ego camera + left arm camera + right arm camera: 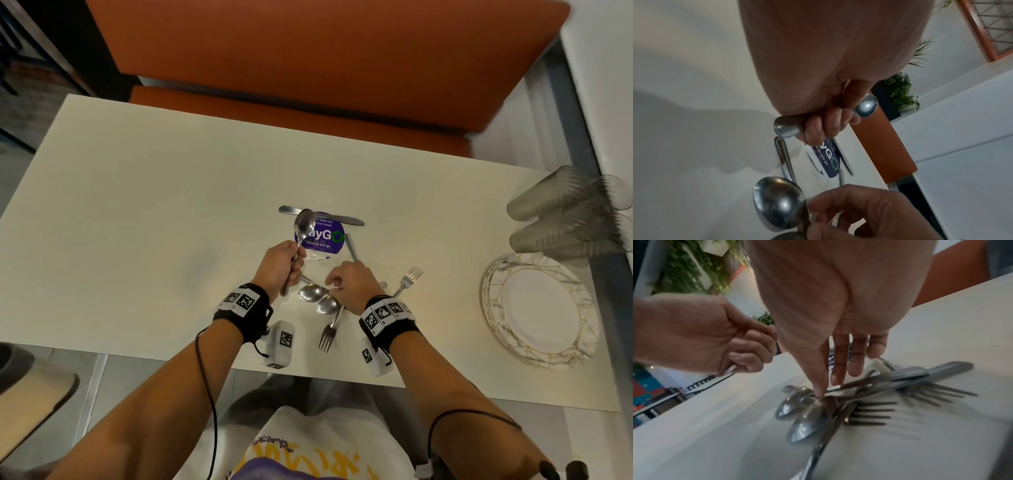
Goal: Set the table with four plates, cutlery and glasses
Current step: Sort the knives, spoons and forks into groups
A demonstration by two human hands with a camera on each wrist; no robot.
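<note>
My left hand [284, 263] grips a spoon [304, 222] by its handle and holds it upright above the white table [137, 222]; the left wrist view shows its fingers [828, 123] curled round the handle. My right hand [337, 284] reaches down into a loose cutlery pile, where its thumb and forefinger [828, 389] pinch the neck of a second spoon [807, 426]. Another spoon [311, 293] lies beside it. Two forks [329, 334] [409, 279] and a knife handle [351, 245] lie around the hand. A knife [349, 220] lies across a purple sticker [327, 240].
A stack of marbled plates [541, 311] sits at the table's right edge. Several glasses [575, 212] stand behind it. An orange bench [308, 51] runs along the far side. The table's left half shows only bare white surface.
</note>
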